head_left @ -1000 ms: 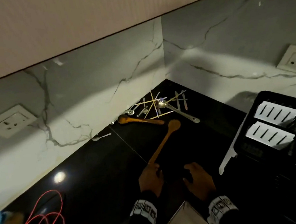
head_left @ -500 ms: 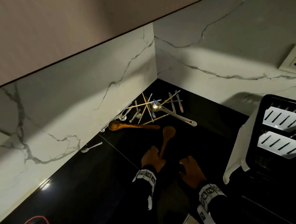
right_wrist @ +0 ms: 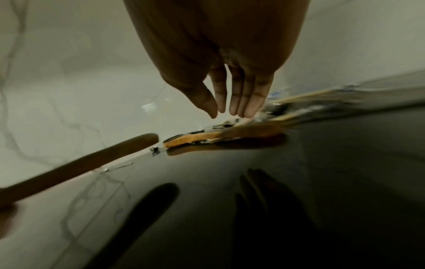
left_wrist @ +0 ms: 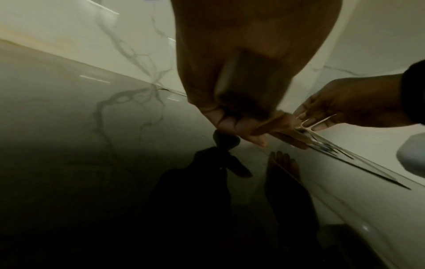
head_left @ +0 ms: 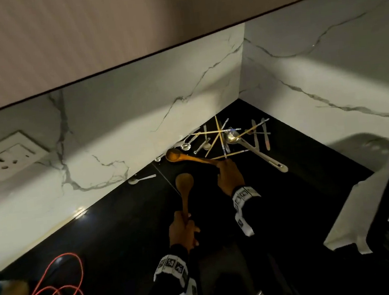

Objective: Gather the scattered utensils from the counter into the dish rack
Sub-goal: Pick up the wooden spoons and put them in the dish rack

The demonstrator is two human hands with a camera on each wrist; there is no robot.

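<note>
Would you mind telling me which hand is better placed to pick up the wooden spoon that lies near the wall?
The right hand: its open fingers hover at that wooden spoon's handle end, while the left hand already grips the other wooden spoon.

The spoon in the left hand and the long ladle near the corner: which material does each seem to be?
The spoon looks like wood: warm brown, matte, no glint. The long ladle looks like polished metal, probably steel: silver-grey, with bright reflections in its bowl. Its pale handle end may be a different material; I cannot tell.
</note>
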